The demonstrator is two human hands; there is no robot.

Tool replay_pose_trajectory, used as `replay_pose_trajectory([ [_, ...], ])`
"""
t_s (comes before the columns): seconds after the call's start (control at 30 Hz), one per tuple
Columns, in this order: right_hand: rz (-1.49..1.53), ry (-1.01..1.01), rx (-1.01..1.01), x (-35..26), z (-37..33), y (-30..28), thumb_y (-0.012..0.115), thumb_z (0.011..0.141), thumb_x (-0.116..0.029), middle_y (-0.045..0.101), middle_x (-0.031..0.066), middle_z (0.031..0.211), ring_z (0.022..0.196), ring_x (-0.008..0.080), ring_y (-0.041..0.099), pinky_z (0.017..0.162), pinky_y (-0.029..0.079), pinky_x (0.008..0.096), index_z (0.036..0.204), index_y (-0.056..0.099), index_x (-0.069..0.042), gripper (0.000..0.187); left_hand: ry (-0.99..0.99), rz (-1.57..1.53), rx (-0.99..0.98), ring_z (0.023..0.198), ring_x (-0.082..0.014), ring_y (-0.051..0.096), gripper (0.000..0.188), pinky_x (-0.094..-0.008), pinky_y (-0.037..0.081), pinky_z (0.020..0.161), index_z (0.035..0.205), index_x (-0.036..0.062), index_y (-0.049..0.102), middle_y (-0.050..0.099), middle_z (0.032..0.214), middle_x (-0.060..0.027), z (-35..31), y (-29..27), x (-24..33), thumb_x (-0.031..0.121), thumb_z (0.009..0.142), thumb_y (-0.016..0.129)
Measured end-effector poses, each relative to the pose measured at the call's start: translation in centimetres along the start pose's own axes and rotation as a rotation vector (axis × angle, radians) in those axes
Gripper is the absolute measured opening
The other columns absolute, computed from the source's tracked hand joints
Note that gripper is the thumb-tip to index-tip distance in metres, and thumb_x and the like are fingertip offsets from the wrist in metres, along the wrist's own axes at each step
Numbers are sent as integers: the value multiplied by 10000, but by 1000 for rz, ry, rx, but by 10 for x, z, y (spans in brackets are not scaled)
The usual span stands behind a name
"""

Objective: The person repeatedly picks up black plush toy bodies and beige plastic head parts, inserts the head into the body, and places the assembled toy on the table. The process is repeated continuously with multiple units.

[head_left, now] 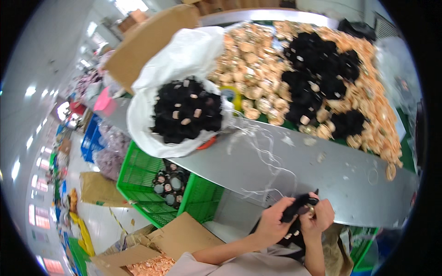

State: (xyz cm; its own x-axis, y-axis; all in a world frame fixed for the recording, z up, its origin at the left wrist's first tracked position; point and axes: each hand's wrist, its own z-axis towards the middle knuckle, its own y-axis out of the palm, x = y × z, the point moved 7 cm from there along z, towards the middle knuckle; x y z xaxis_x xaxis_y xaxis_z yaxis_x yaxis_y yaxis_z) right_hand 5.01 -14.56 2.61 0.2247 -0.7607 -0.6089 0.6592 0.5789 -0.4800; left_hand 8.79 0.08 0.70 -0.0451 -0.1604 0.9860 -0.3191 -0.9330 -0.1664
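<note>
My left hand (275, 221) and my right hand (322, 215) are together just over the table's near edge. Between them they hold a small black plush piece (294, 209), its exact kind hard to make out. The left fingers wrap its left side, while the right thumb and fingers pinch its right end by a small shiny part. More black fabric with small pale bits (291, 235) lies below the hands on my lap. Loose white threads (267, 154) trail across the grey table (322, 161) close beyond my left hand.
A white sack (139, 124) full of black plush pieces (184, 112) stands at the table's left. Peach-coloured pieces (258, 60) are heaped at the back, with black ones (317, 60) on top. Below are a green crate (138, 181) and a cardboard box (184, 237).
</note>
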Motion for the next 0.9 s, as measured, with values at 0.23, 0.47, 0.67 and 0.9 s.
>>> replay_pose_trajectory([
  [0.23,332,56,-248,0,4,17,458,1005,-255,595,133,747,634,234,536,583,375,380,1134,668,86,421,-39,-369,-180,793,-83,434,311,-253,400,694,1052,56,498,450,873,21,12,-10,-4,246,936,716],
  [0.47,635,419,-519,10,9,25,600,878,-647,560,67,1063,944,177,561,838,442,300,1224,598,14,746,-42,-551,-357,937,-76,444,377,-236,387,829,1141,43,495,463,987,14,12,-19,0,307,953,687],
  [0.67,1121,1046,-429,45,-44,23,901,673,-524,623,101,1168,1070,214,645,947,537,367,1337,449,12,966,67,-558,-466,952,-83,458,344,-248,394,865,1184,28,491,483,1012,-2,16,-4,5,224,955,657],
  [0.9,1242,932,-513,-7,-13,29,931,636,-468,626,110,1151,1048,216,653,939,538,365,1298,482,21,938,122,-605,-380,1075,-98,496,360,-261,400,958,1285,21,484,532,1123,-22,15,-20,28,196,997,608],
])
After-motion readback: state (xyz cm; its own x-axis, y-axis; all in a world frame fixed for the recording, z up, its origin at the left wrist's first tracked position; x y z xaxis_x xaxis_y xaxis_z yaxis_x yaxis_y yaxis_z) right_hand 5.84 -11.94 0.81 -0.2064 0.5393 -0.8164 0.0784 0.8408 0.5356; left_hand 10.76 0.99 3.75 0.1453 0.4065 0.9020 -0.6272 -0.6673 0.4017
